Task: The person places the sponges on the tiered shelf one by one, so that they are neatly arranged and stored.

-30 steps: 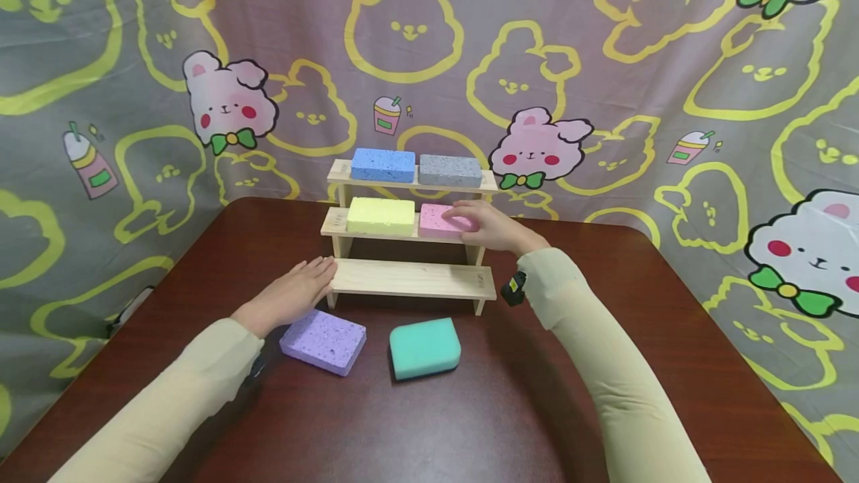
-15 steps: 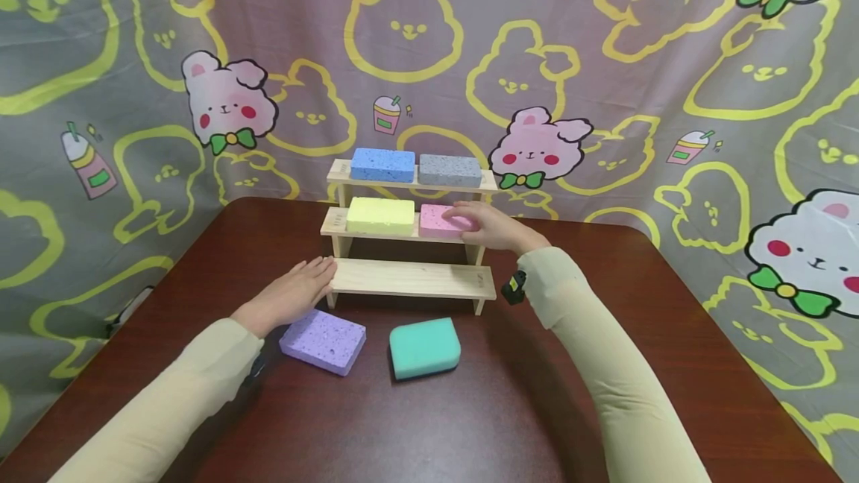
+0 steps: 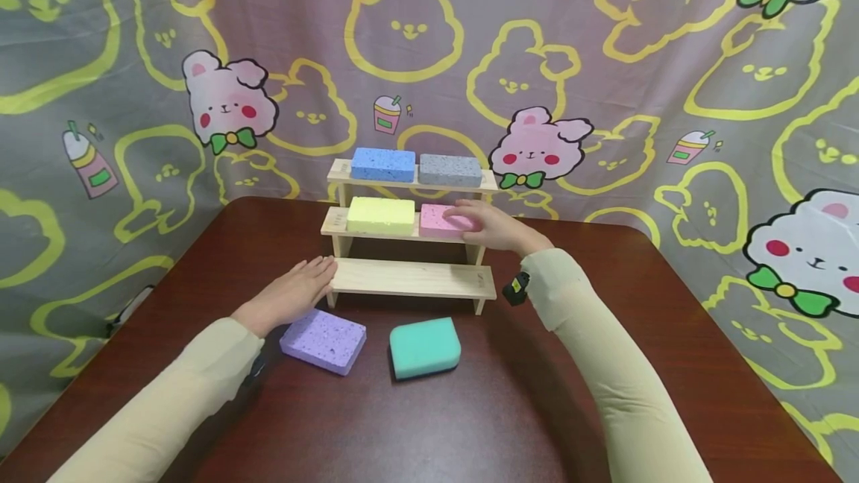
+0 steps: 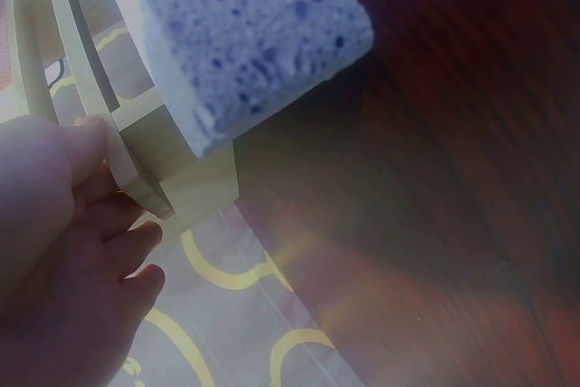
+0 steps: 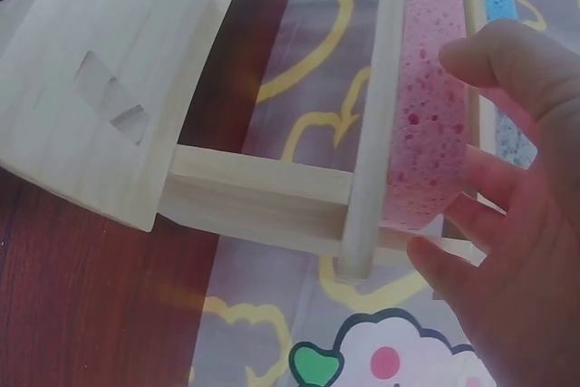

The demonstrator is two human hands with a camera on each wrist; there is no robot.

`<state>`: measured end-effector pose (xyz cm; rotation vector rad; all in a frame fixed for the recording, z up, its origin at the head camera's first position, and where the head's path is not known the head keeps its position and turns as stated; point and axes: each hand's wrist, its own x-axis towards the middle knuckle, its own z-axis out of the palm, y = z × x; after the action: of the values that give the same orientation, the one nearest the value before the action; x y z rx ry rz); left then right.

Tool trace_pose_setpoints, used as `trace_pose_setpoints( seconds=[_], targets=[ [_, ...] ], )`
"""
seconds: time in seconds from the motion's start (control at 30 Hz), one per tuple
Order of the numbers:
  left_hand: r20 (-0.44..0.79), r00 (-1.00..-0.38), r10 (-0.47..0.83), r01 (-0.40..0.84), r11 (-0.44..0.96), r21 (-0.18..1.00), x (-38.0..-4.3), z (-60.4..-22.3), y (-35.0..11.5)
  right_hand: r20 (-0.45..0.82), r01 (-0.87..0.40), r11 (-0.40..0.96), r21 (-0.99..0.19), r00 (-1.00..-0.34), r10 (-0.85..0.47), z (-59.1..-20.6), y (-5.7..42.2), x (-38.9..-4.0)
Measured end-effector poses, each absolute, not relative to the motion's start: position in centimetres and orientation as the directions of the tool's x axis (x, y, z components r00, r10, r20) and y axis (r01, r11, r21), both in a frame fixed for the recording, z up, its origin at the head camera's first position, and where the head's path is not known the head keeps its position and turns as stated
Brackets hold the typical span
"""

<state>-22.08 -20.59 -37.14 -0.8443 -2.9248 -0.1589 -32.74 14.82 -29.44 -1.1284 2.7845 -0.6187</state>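
A three-step wooden stand [image 3: 409,278] stands on the table in the head view. My left hand [image 3: 288,293] holds the left end of its lowest step, the thumb at the board's edge in the left wrist view. On the middle step, a pink sponge [image 3: 432,222] sits right of a yellow sponge [image 3: 380,216]. My right hand [image 3: 496,226] grips the pink sponge by its right end, thumb on one face and fingers behind it in the right wrist view. A purple sponge [image 3: 323,341] lies flat below my left hand. Right of it lies a teal sponge [image 3: 424,347] with a dark underside.
The top step carries a blue sponge [image 3: 382,165] and a grey sponge [image 3: 450,170]. Behind the brown table [image 3: 604,364] hangs a patterned curtain [image 3: 429,36], close to the table's back edge.
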Motion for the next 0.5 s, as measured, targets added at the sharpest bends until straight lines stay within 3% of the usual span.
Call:
trace_pose_setpoints(
  seconds=[0.5],
  targets=[
    [0.132, -0.836, 0.533, 0.544, 0.837, 0.068, -22.2, -37.3, -20.7, 0.178, -0.694, 0.585, -0.420, -0.695, -0.697, -27.9, 15.1, -30.2]
  ],
)
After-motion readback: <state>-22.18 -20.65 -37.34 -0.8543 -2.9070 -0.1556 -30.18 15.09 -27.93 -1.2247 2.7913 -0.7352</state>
